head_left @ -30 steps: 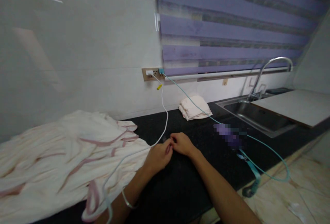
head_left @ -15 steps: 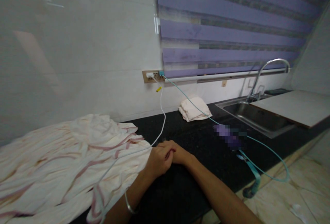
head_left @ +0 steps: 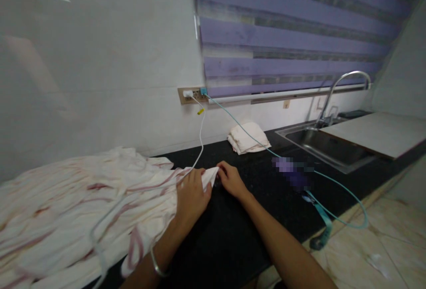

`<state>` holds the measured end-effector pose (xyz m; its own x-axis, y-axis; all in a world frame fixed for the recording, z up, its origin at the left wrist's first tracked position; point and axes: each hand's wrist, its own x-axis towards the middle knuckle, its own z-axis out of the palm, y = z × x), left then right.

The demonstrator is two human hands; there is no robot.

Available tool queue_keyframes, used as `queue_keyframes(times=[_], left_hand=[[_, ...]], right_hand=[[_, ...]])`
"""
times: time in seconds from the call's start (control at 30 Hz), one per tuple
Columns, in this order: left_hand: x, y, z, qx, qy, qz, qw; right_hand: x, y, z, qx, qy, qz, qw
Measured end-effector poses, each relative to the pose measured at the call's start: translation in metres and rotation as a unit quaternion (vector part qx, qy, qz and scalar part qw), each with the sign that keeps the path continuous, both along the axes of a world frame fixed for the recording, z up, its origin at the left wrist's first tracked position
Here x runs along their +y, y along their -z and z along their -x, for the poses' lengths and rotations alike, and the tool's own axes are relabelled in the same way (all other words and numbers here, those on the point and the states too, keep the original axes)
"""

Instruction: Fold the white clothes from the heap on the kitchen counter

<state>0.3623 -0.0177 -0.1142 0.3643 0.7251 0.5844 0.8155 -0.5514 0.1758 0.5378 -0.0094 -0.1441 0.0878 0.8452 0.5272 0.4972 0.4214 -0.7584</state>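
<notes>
Steel sink (head_left: 328,146) at 3 o'clock of the hands, set into the black tabletop (head_left: 233,244); basin looks empty, though far end covered by a pale board (head_left: 379,131). Curved tap (head_left: 342,86) behind it.

Left hand (head_left: 191,196) palm-down on the edge of the cream cloth (head_left: 83,209), fingers pressed together over the fabric, thumb side gripping the cloth's corner (head_left: 210,174). Thin bangle (head_left: 156,266) on that wrist. Right hand (head_left: 231,180) at 3 o'clock of the left, fingers curled and pinching the same corner tip, probably; contact blurred. Both forearms reaching in from 6 o'clock.

Cloth thin, crumpled, pink-trimmed, spread over the tabletop toward 9 o'clock. White cable (head_left: 200,140) running from wall socket (head_left: 189,95) down across the cloth. Teal cable (head_left: 336,187) draped toward 4 o'clock. Folded cream towel (head_left: 248,138) at 1 o'clock, against the wall.
</notes>
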Motion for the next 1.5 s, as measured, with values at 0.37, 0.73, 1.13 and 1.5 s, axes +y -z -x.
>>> queue_keyframes(times=[0.37, 0.73, 1.13, 1.5], left_hand=[[-0.008, 0.004, -0.001, 0.092, 0.019, 0.069, 0.993], [-0.004, -0.001, -0.001, 0.048, 0.113, 0.157, 0.98], [-0.02, -0.011, -0.001, -0.37, 0.303, 0.653, 0.588], [0.006, 0.005, -0.004, -0.297, 0.178, 0.281, 0.895]], right_hand=[[0.005, 0.005, -0.064, 0.202, 0.397, -0.044, 0.894], [0.009, 0.013, -0.03, 0.007, 0.06, 0.02, 0.998], [0.012, 0.023, -0.041, -0.06, 0.089, 0.022, 0.994], [-0.005, 0.005, -0.073, -0.012, 0.319, 0.042, 0.947]])
